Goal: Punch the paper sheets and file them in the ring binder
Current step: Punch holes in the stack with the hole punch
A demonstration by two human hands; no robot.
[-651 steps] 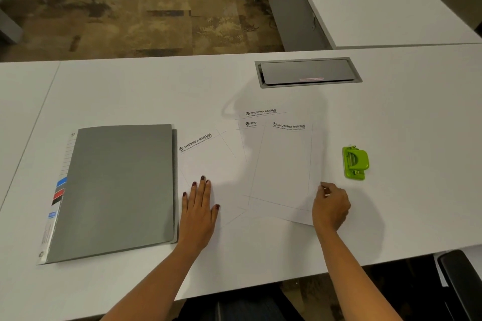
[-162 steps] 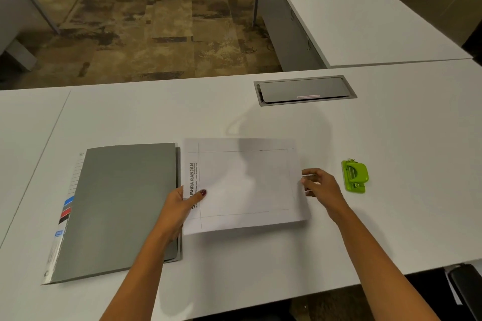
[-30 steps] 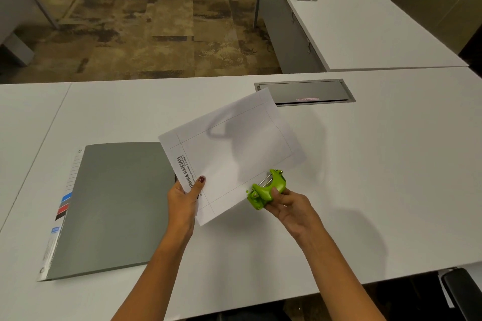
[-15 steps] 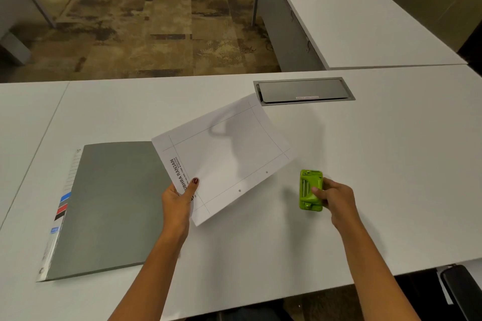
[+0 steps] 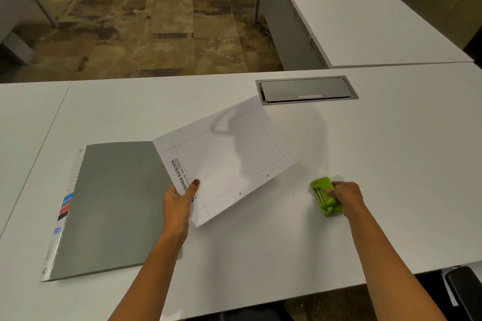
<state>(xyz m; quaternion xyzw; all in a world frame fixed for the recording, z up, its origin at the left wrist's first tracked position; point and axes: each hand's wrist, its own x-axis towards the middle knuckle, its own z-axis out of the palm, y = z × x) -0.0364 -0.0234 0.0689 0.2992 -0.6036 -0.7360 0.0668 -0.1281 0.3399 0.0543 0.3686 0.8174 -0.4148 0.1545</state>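
Left hand (image 5: pixel 180 203) pinched paper sheets (image 5: pixel 224 159) at letterhead edge, punched long edge nearest person. Ring binder (image 5: pixel 112 206) lay closed just left of that hand, long axis pointing away; spine side unclear, probably left. Right hand (image 5: pixel 348 197) gripped hole punch (image 5: pixel 324 197) on desk (image 5: pixel 391 164), farther off.

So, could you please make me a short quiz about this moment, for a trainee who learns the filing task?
1. How many punched holes show near the edge of the paper sheets that the left hand pinches?
2. True or false: the ring binder lies open on the table.
3. The right hand grips: A) a pen, B) the green hole punch, C) a stapler.
Key: 1: two. 2: false, its cover is closed. 3: B.
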